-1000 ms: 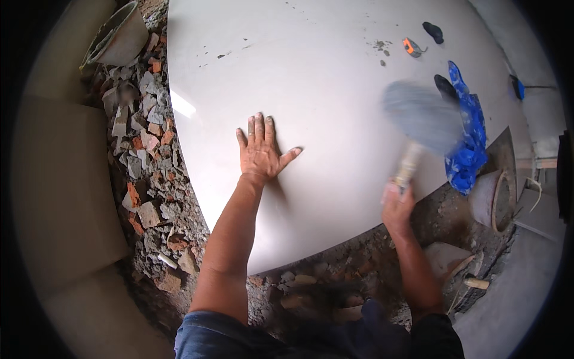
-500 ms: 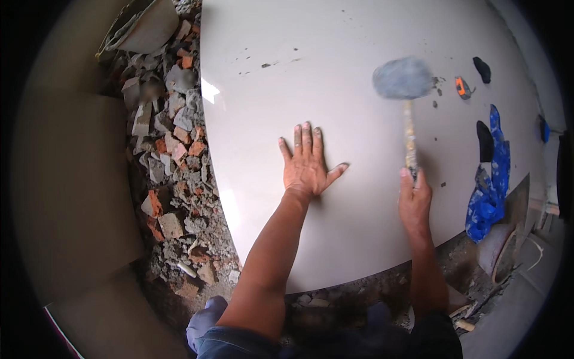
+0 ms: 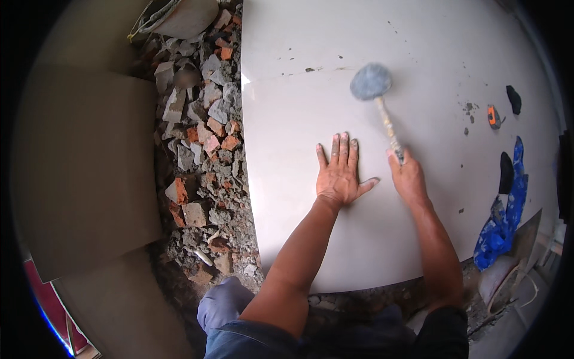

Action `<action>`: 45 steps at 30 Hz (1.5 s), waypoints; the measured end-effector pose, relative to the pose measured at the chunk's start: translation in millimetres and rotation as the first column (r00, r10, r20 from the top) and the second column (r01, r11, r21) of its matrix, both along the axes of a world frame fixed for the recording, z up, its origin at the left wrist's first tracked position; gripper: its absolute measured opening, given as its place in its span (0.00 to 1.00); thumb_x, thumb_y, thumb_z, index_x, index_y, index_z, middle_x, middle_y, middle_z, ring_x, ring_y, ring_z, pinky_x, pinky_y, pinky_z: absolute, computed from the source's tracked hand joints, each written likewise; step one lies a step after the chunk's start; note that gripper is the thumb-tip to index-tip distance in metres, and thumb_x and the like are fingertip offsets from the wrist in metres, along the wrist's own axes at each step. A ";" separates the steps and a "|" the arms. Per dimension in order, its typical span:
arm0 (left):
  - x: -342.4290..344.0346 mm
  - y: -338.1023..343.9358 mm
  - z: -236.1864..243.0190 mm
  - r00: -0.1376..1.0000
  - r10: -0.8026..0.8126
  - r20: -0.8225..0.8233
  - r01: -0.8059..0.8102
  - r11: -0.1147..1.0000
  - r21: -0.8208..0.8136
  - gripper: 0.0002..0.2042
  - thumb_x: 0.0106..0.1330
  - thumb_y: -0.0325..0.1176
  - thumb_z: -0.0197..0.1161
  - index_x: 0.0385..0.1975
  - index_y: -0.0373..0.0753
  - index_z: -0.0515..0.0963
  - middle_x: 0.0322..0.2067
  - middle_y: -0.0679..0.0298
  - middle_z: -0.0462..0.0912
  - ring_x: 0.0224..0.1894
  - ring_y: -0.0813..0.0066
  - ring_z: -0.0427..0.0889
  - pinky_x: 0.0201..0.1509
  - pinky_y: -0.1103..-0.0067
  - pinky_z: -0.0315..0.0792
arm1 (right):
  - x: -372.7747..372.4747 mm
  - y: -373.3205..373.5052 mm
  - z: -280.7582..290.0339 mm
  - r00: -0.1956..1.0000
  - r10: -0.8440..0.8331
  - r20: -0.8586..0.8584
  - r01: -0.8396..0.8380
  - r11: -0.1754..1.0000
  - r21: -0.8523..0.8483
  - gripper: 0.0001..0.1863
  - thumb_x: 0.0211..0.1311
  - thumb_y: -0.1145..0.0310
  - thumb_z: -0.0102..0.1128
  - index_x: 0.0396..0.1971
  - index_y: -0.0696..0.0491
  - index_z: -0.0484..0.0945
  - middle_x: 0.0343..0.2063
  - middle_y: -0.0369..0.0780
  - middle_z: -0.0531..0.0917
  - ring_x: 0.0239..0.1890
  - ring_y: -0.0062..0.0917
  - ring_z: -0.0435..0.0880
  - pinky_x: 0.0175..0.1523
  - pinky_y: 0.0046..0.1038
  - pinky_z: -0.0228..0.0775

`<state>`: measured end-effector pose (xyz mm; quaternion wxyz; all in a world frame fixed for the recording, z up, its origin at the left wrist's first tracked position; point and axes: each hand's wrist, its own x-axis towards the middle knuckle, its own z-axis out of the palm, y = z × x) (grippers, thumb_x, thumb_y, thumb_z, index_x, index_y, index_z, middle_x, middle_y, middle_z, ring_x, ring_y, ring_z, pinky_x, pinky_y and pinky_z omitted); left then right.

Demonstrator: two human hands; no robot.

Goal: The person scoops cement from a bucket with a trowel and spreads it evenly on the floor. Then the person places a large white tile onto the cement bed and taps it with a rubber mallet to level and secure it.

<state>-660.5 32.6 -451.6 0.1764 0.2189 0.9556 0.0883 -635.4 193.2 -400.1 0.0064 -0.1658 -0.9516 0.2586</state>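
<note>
My left hand (image 3: 339, 179) lies flat on a large pale tile (image 3: 293, 239), fingers spread and dusty at the tips. To its right, my right hand (image 3: 410, 176) is closed around the handle of a rubber mallet (image 3: 371, 82). The mallet has a round grey head and a light, worn handle. Its head is up and to the right of my left fingertips, over the tile; whether it touches the surface I cannot tell.
Broken brick and mortar rubble (image 3: 209, 143) runs along the tile's left edge. A bucket (image 3: 185, 19) stands at the far left. On the tile's right lie an orange and black tape measure (image 3: 494, 117), a black pad-like piece (image 3: 513, 100) and crumpled blue plastic (image 3: 497, 230).
The mallet and my right hand have come leftward, closer to my left hand, and the handle now leans left. My left hand stays pressed on the tile. The view has shifted left.
</note>
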 end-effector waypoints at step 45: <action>7.2 12.0 -11.3 0.962 -0.088 -0.257 0.038 0.980 -0.196 0.48 0.57 0.76 0.40 0.73 0.50 0.45 0.73 0.50 0.42 0.75 0.51 0.38 0.71 0.46 0.34 | 185.4 81.7 10.1 0.906 -0.422 -0.037 0.408 0.893 -0.188 0.20 0.65 0.55 0.57 0.30 0.60 0.72 0.18 0.51 0.78 0.23 0.51 0.78 0.29 0.43 0.70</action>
